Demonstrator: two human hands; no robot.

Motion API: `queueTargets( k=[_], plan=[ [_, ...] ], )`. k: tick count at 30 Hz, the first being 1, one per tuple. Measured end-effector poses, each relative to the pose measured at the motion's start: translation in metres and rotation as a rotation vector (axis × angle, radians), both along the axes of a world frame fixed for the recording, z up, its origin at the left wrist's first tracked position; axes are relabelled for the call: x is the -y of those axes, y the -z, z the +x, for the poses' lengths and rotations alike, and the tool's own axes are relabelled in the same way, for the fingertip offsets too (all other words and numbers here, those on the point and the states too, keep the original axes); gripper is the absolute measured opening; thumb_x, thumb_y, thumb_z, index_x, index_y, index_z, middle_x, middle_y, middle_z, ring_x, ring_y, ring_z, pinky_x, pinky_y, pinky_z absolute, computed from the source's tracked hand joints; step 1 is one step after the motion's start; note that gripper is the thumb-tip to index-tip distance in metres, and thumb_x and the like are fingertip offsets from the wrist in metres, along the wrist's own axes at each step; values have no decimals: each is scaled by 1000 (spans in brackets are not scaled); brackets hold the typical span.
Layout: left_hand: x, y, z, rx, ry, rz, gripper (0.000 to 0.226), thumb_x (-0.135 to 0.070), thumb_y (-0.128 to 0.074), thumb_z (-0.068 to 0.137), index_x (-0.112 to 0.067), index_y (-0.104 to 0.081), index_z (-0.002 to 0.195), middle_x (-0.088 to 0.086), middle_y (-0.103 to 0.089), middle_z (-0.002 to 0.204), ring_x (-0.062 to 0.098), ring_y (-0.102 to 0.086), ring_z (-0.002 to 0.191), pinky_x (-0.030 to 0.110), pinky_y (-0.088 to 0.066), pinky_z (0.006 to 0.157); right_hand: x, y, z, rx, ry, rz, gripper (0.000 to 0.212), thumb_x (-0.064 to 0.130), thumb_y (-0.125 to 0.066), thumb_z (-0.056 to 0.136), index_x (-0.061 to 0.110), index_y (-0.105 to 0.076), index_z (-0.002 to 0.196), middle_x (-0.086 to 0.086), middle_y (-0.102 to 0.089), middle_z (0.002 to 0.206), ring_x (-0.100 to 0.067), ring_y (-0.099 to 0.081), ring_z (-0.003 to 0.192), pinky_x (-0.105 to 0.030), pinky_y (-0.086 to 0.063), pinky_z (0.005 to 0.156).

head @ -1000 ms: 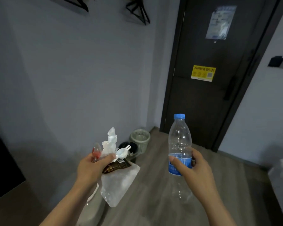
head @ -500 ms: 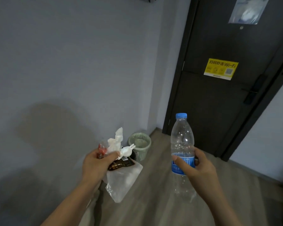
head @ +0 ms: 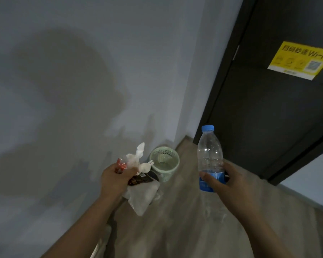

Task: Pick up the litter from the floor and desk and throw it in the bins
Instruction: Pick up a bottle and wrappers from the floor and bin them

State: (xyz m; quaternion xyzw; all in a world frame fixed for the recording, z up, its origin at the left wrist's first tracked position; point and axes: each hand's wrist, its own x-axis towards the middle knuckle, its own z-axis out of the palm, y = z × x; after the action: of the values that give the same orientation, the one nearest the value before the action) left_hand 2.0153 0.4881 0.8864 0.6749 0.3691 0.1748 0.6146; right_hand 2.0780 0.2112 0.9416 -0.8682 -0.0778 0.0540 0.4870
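Litter in both hands, bins closer than a second ago.
Left hand (head: pixel 117 180) clamps crumpled white tissue (head: pixel 136 157), brown wrapper (head: pixel 138 181) and clear plastic bag (head: pixel 142 199); pale green lattice plastic bin (head: pixel 165 167) on the wood floor (head: pixel 175 224) now sits just beyond it; right hand (head: pixel 229 185) grips clear blue-capped plastic bottle (head: pixel 210 153) upright. Walk-up nearly done, drop likely next.

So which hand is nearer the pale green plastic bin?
Left. The left hand is just beside the pale green plastic bin; the right hand is farther, to its right.
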Motion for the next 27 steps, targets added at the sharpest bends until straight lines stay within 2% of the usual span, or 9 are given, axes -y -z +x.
queueTargets(
  k=[3,6,8,12,17,20,23,25,27],
  plan=[
    [-15,16,46,-60,-20,53,33,-18,-82,67,-9,-52,59,-4,-50,51,4,-46,43,12,-35,39,-15,18,54,-32,-18,-5,46,44,-72,77,23,-58,116,8,-67,93,-3,-65,79,-16,-50,60],
    [-24,40,93,-122,-44,74,42,-17,-83,67,-16,-45,50,-8,-46,45,10,-45,48,24,-38,49,-28,42,116,-69,-59,-12,36,38,-74,77,28,-58,108,11,-66,89,0,-64,75,-11,-46,54],
    [-27,59,124,-183,-61,103,43,-19,-83,67,-17,-44,49,-7,-46,46,12,-45,49,26,-36,51,-35,62,161,-99,-106,-22,31,36,-75,77,30,-59,102,11,-66,87,5,-64,74,-9,-46,53],
    [-28,102,182,-334,-108,163,37,-23,-81,69,-17,-49,52,-2,-51,52,10,-47,49,24,-35,48,-47,104,254,-182,-181,-75,29,35,-75,77,26,-61,101,9,-66,85,8,-62,72,-8,-45,51],
    [-32,169,237,-483,-220,127,27,-19,-81,70,-13,-57,59,3,-57,57,15,-51,54,22,-35,49,-68,162,337,-315,-223,-137,48,42,-77,74,28,-55,114,11,-62,96,2,-62,80,-11,-46,58],
    [-37,216,271,-542,-309,98,23,-16,-79,70,-3,-61,63,2,-54,53,12,-48,49,19,-32,45,-82,208,370,-382,-230,-163,40,40,-80,72,32,-56,102,13,-62,88,17,-58,74,-4,-43,49],
    [-47,269,300,-589,-335,82,25,-16,-79,69,-8,-58,59,-2,-52,51,8,-46,47,17,-29,42,-95,261,396,-417,-239,-205,32,41,-80,72,36,-56,93,11,-64,85,15,-59,72,-6,-44,49],
    [-55,308,314,-618,-328,74,26,-16,-80,69,-13,-56,58,-2,-52,51,9,-48,48,17,-29,44,-104,299,410,-460,-257,-229,36,43,-79,72,32,-58,99,10,-65,88,10,-62,72,-7,-44,49],
    [-62,343,325,-671,-321,65,20,-17,-78,69,-11,-60,64,1,-54,57,18,-53,53,21,-32,47,-112,335,421,-508,-260,-254,49,45,-78,72,25,-57,112,13,-63,91,3,-63,71,-6,-43,49]
  ],
)
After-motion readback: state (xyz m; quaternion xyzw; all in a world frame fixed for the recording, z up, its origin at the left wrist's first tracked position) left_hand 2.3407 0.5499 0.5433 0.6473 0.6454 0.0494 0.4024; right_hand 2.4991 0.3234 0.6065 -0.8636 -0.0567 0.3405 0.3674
